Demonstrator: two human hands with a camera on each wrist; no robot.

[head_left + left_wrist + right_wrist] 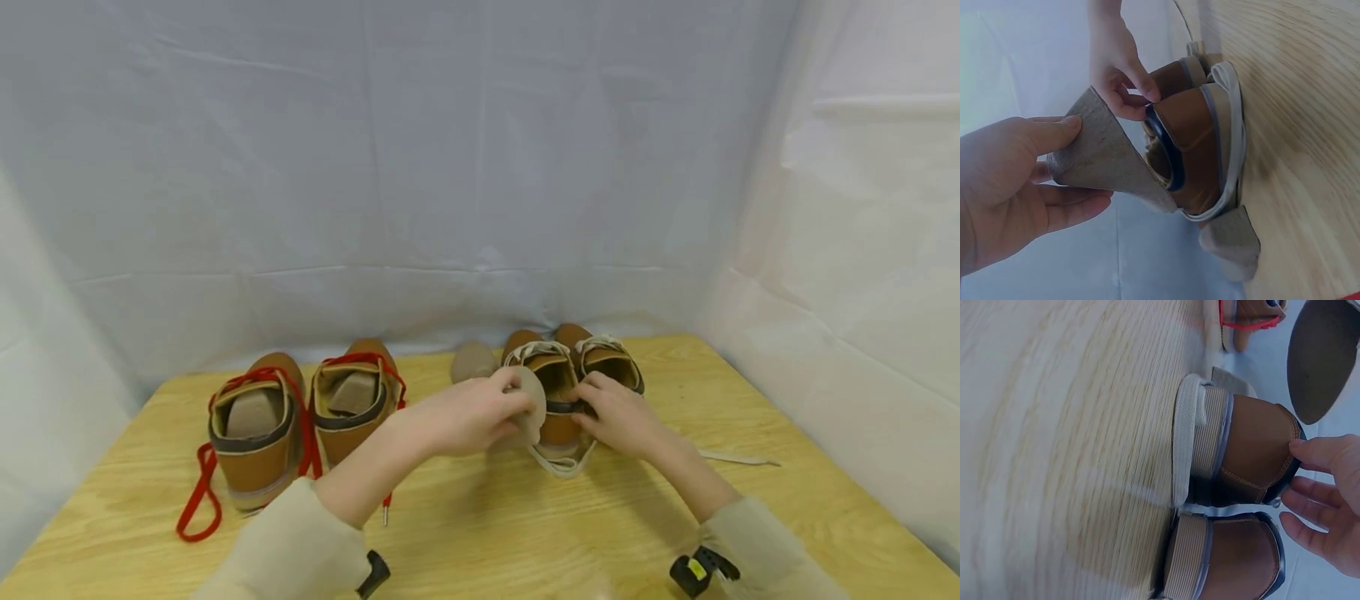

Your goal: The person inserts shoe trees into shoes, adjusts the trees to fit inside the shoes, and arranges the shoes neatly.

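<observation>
insole (1100,159) pinched in left fingers (1054,134)

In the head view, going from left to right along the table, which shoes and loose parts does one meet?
Red-laced shoe → second red-laced shoe → loose insole → white-laced shoe → second white-laced shoe → loose white lace.

At frame centre we see a grey insole (531,406) curled, its tip inside a brown white-laced shoe (553,392) standing upright.

Light: soft, even, diffuse off the white backdrop (480,167).
Shadows: faint beneath the forearms on the wooden table (487,517).
Blur: right wrist view smears the wood grain away from the fingers (1322,506).
Distortion: head view bows at its edges.
</observation>
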